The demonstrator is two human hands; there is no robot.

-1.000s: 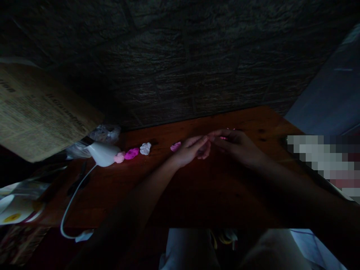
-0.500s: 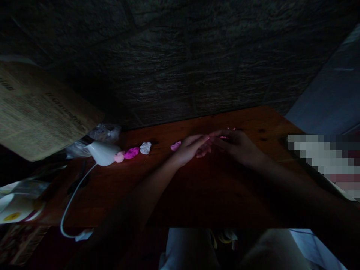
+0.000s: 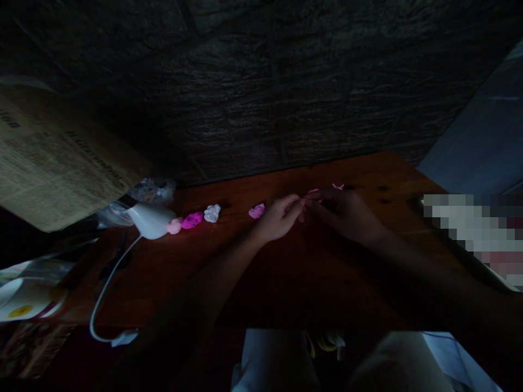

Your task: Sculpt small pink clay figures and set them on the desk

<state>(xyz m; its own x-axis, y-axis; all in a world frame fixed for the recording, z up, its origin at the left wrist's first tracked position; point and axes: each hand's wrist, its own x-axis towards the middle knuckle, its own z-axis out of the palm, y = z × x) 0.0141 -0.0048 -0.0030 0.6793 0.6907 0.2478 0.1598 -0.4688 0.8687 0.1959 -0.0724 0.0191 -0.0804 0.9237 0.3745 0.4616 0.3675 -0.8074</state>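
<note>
My left hand (image 3: 283, 216) and my right hand (image 3: 347, 213) meet over the wooden table (image 3: 294, 283), thumbs and fingertips pinched close together. Between them shows a small bit of pink modelling clay (image 3: 312, 191), partly covered by the fingers; its full shape is hidden in the dim light. Just beyond my right hand, a thin pink piece (image 3: 338, 187) lies on the table. A mauve-pink clay lump (image 3: 256, 210) sits beside my left wrist. Farther left, a white lump (image 3: 212, 213), a magenta lump (image 3: 192, 220) and a pale pink lump (image 3: 174, 225) form a row.
A white cone-shaped object (image 3: 152, 220) with a white cable (image 3: 97, 305) stands by the pale pink lump. Behind it are clear plastic (image 3: 153, 191) and a printed paper bag (image 3: 69, 158). A white cup (image 3: 24, 300) is at the left edge. A dark stone-textured wall (image 3: 261, 92) bounds the back.
My left fingers have curled in from a more spread pose and now pinch closer to my right fingertips. More of the pink pieces beyond the right hand shows. The lumps stay put.
</note>
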